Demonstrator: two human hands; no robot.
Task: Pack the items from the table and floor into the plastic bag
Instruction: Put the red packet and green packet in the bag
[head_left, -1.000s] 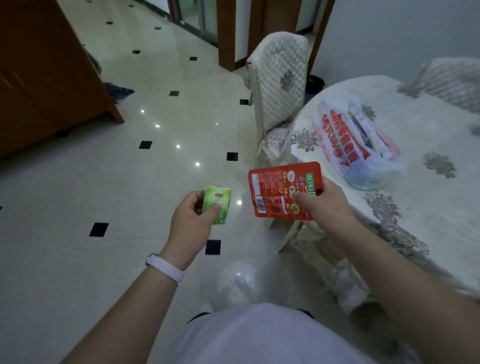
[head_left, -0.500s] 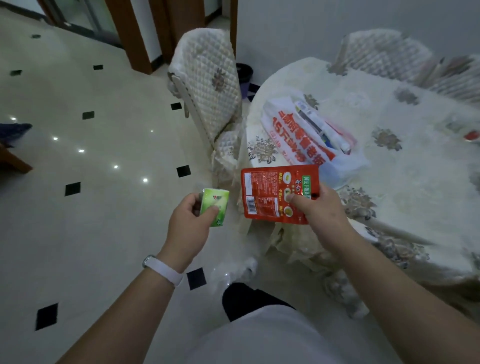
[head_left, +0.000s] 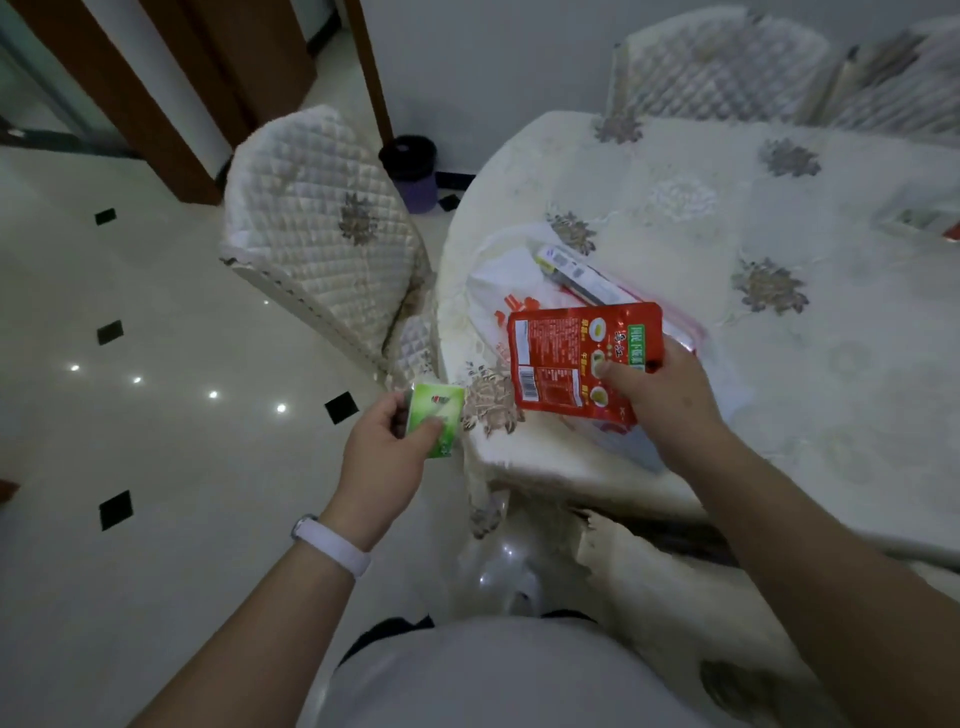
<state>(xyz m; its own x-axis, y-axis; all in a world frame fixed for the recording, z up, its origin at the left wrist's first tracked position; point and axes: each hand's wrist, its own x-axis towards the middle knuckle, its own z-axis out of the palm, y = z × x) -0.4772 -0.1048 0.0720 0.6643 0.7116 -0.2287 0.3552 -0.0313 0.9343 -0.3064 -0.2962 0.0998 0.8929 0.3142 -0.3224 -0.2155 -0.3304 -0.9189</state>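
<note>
Because the red pouch (head_left: 576, 358) is a flat sealed sachet, it likely weighs little, flexes when pinched and has a slick film surface. An edge pinch suits it best. That is how the right hand (head_left: 660, 400) holds it now: thumb pressed on the printed face near the right edge, the other fingers hidden behind it. The pouch hangs in the air over the plastic bag (head_left: 496, 278), not yet inside.

The green packet (head_left: 435, 418) looks small, soft and light, easy to crush. The left hand (head_left: 384, 452) has its fingers curled round the lower part, thumb on the front. It sits in the air just beside the table edge.

The white bag with red print lies flat on the table (head_left: 779, 395) near the corner, with a long box (head_left: 571, 267) sticking out of it. Thin film, floppy, so the mouth will probably need opening with a free finger. I cannot see where the mouth is.

A quilted chair (head_left: 322, 223) stands left of the table and a dark bin (head_left: 410, 166) sits by the wall. A white wristband (head_left: 332, 545) is on the left wrist.

Versus half a second ago, the pouch was held short of the table edge and now overlaps the bag. The green packet has come up to the table corner. Both grips are unchanged, and the view has swung further onto the table.
</note>
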